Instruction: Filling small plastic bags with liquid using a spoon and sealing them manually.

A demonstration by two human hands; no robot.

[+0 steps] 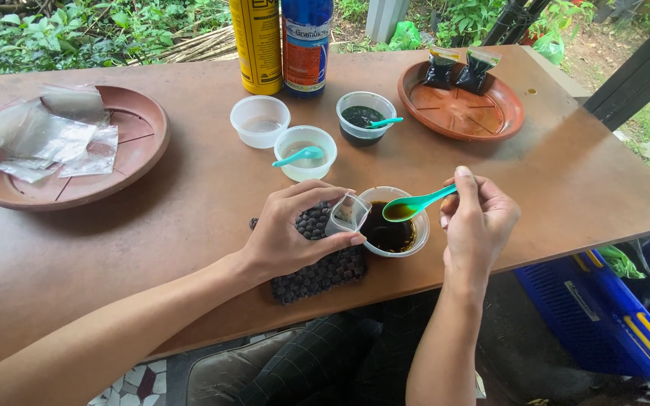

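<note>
My left hand (pixel 291 237) grips a small clear plastic pouch (pixel 347 213), held open next to a clear cup of dark brown liquid (pixel 393 233) near the table's front edge. My right hand (pixel 478 219) pinches the handle of a teal plastic spoon (pixel 415 204). Its bowl carries dark liquid and hovers over the cup, close to the pouch's mouth. Under my left hand lies a dark woven mat (pixel 321 274).
Further back stand three clear cups: an empty-looking one (pixel 259 120), one with a teal spoon (pixel 305 153), one with dark paste and a spoon (pixel 366 116). A clay dish with clear pouches (pixel 133 162) sits left, another with two filled dark pouches (pixel 502 120) right. Two tall bottles (pixel 280 45) stand behind.
</note>
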